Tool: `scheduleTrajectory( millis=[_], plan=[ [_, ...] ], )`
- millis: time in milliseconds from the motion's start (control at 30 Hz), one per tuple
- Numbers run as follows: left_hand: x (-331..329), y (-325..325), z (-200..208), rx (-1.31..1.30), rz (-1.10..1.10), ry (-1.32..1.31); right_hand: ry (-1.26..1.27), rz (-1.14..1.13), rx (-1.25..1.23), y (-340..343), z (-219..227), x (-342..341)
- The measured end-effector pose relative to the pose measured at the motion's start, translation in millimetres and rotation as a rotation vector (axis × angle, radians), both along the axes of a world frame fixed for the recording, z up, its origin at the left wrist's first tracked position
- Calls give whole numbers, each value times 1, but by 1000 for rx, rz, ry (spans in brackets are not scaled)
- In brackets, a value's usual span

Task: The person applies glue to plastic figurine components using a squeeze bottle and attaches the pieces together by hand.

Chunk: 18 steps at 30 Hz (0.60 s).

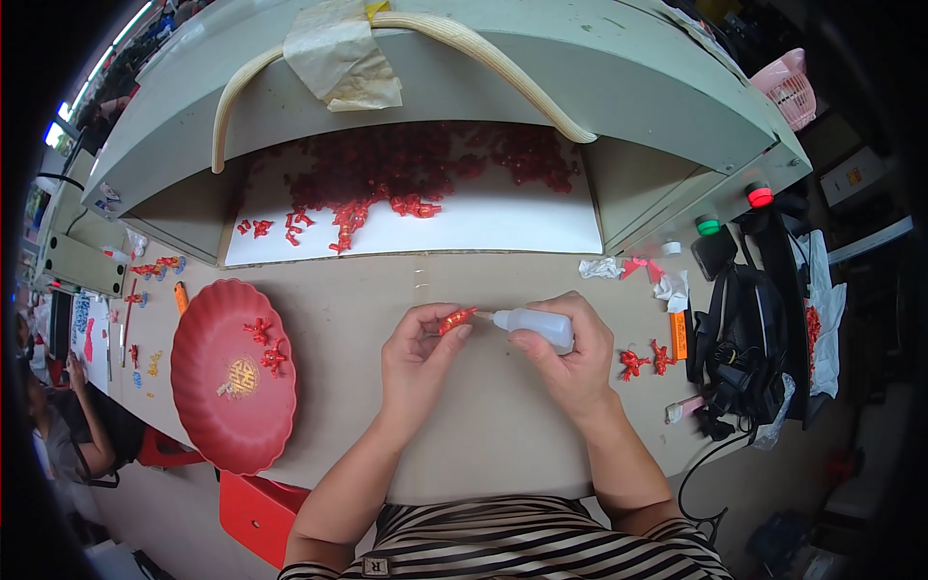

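Note:
Between the thumb and fingers of my left hand (418,353) is a small shiny red figurine part (454,320) with gold marks. My right hand (580,353) grips a white squeeze bottle (536,327) lying nearly level, its narrow nozzle pointing left at the part's end. Whether the tip touches the part I cannot tell. To the right of my right hand two small red figurines (633,364) lie on the table. On the left stands a red scalloped tray (208,406) with a gold emblem, and two red figurines (274,358) lie in it.
Ahead, a grey cabinet (657,87) overhangs a white sheet (541,232) covered with many red pieces (353,217). At right are crumpled paper (670,290), an orange-handled tool (679,335), a black bag (735,338) and green and red buttons (761,197). A red stool (253,517) stands lower left; another person (82,425) sits far left.

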<state>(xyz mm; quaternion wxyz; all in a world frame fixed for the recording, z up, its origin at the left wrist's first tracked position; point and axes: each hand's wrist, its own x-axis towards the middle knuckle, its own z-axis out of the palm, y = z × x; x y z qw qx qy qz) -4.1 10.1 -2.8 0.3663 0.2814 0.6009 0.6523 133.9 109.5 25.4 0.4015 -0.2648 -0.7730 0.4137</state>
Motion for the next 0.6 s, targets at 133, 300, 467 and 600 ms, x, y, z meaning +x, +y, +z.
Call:
scheduleTrajectory(
  millis=[133,300,467,600],
  plan=[
    [0,0,-1,4,-1,-4,-2,-3,25,0,0,0],
    [0,0,-1,12,-10,-13,-2,1,16,-1,1,-1],
    [0,0,-1,9,-11,-19,2,2,19,-1,0,-1],
    [0,-1,1,10,-17,-22,-11,0,22,-1,1,-1]
  ],
)
